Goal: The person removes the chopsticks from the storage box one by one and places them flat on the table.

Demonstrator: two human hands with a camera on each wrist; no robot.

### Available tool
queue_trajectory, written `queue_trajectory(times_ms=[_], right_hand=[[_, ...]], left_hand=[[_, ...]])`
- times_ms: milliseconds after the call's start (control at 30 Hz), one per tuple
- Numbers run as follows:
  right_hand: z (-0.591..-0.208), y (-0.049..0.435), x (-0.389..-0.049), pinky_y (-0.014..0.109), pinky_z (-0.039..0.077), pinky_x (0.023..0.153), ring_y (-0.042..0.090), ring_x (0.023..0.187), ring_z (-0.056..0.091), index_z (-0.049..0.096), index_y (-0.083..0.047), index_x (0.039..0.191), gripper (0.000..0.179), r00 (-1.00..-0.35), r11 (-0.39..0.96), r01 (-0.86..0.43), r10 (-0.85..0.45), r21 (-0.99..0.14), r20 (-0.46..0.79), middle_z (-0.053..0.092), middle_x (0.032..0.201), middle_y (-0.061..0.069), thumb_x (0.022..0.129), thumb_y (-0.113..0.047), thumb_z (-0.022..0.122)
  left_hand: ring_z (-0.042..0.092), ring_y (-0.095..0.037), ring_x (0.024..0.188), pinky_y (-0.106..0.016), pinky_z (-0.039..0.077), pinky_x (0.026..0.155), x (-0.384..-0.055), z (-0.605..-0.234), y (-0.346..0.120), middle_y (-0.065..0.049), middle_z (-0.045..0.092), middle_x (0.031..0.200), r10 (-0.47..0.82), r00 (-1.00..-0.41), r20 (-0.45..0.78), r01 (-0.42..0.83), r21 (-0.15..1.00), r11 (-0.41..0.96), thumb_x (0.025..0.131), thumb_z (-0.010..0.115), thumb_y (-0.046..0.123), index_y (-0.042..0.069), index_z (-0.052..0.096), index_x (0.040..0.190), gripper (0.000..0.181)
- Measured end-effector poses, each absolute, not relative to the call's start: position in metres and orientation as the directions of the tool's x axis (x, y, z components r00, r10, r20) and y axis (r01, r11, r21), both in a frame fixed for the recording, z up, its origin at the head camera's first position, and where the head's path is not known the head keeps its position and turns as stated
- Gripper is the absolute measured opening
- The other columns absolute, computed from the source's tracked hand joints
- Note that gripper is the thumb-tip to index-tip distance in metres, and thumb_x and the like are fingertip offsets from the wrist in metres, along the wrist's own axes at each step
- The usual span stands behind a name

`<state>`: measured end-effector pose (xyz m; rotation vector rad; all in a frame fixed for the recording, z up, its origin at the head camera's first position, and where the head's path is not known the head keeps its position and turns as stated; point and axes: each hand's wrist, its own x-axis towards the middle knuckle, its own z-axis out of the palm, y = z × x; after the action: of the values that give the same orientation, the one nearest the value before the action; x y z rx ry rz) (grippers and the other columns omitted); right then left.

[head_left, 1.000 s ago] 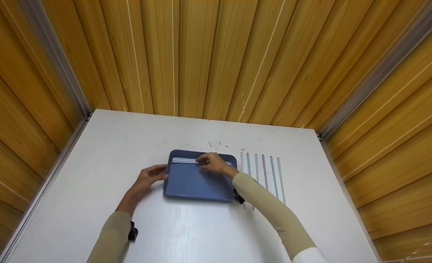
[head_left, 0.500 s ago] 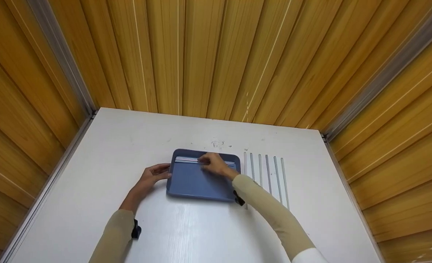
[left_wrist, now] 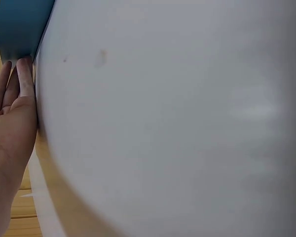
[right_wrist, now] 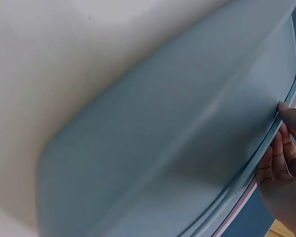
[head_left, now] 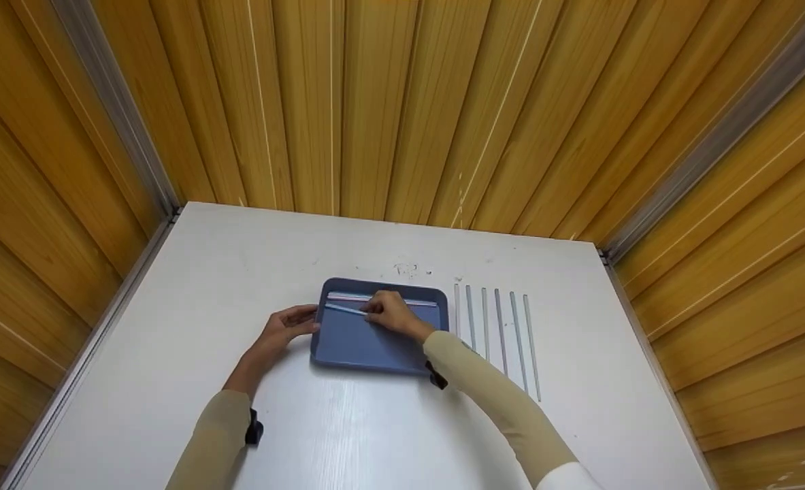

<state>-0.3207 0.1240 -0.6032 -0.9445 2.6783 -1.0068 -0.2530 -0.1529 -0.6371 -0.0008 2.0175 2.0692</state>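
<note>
A blue rectangular tray [head_left: 375,347] lies on the white table. My right hand [head_left: 392,313] is inside it and pinches a thin light-blue straw [head_left: 344,309] between thumb and fingers, its left end slanting up toward the tray's left wall. Behind it, more straws [head_left: 348,297] lie side by side along the tray's far wall, partly covered by the hand. The right wrist view shows the thumb on the blue straw [right_wrist: 266,153], with a pink one [right_wrist: 237,210] beside it. My left hand [head_left: 286,329] touches the tray's left side with nearly straight fingers [left_wrist: 24,76].
Several pale straws [head_left: 500,327] lie spaced apart in a row on the table [head_left: 348,435], right of the tray. Wood-patterned panels [head_left: 375,102] enclose the back and sides. Dark specks mark the tabletop behind the tray.
My right hand has drawn the light-blue straw toward me, away from the bundle at the tray's far wall. The left hand stays at the tray's side.
</note>
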Motion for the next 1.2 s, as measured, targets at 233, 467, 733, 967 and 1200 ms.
queue_trajectory(times_ms=[233,467,733,967,1200], right_hand=[[-0.603,0.122,-0.319,0.022,0.052,0.071,0.025,0.083,0.066,0.078,0.005,0.100,0.013,-0.801,0.599,-0.514,-0.590,-0.614,0.095,0.073,0.092,0.020,0.089,0.002,0.073],[-0.597,0.127,-0.316,0.026,0.056,0.070,0.025,0.079,0.070,0.076,0.007,0.100,0.012,-0.820,0.606,-0.488,-0.565,-0.628,0.091,0.076,0.091,0.021,0.090,0.003,0.071],[-0.585,0.133,-0.312,0.021,0.055,0.068,0.023,0.077,0.070,0.076,0.006,0.104,0.014,-0.855,0.592,-0.428,-0.509,-0.683,0.094,0.077,0.092,0.020,0.092,0.004,0.069],[-0.578,0.138,-0.313,0.030,0.058,0.078,0.033,0.087,0.070,0.072,0.011,0.107,0.019,-0.863,0.519,-0.425,-0.481,-0.741,0.158,0.074,0.095,0.025,0.091,0.010,0.064],[-0.575,0.141,-0.312,0.024,0.057,0.075,0.030,0.086,0.071,0.072,0.010,0.106,0.016,-0.895,0.506,-0.376,-0.414,-0.776,0.164,0.075,0.097,0.025,0.091,0.008,0.067]], left_hand=[[0.059,-0.023,0.133,-0.019,0.054,0.097,-0.253,-0.638,-0.155,-0.020,0.060,0.144,0.200,-0.967,-0.155,-0.158,0.988,0.004,0.092,0.077,0.013,0.000,0.056,0.144,0.058],[0.054,-0.028,0.139,-0.019,0.052,0.098,-0.255,-0.635,-0.154,-0.019,0.058,0.148,0.204,-0.959,-0.196,-0.201,0.980,-0.005,0.091,0.077,0.011,0.003,0.056,0.145,0.059],[0.047,-0.031,0.145,-0.020,0.052,0.099,-0.262,-0.629,-0.154,-0.019,0.052,0.154,0.246,-0.945,-0.214,-0.229,0.973,-0.036,0.094,0.073,0.009,0.003,0.050,0.149,0.060],[0.044,-0.034,0.147,-0.018,0.054,0.097,-0.272,-0.625,-0.151,-0.021,0.048,0.155,0.251,-0.949,-0.188,-0.204,0.978,-0.039,0.094,0.072,0.005,0.001,0.048,0.150,0.062],[0.044,-0.035,0.148,-0.021,0.053,0.101,-0.277,-0.630,-0.152,-0.021,0.049,0.155,0.252,-0.951,-0.182,-0.185,0.983,0.010,0.093,0.073,0.007,0.002,0.049,0.150,0.062]])
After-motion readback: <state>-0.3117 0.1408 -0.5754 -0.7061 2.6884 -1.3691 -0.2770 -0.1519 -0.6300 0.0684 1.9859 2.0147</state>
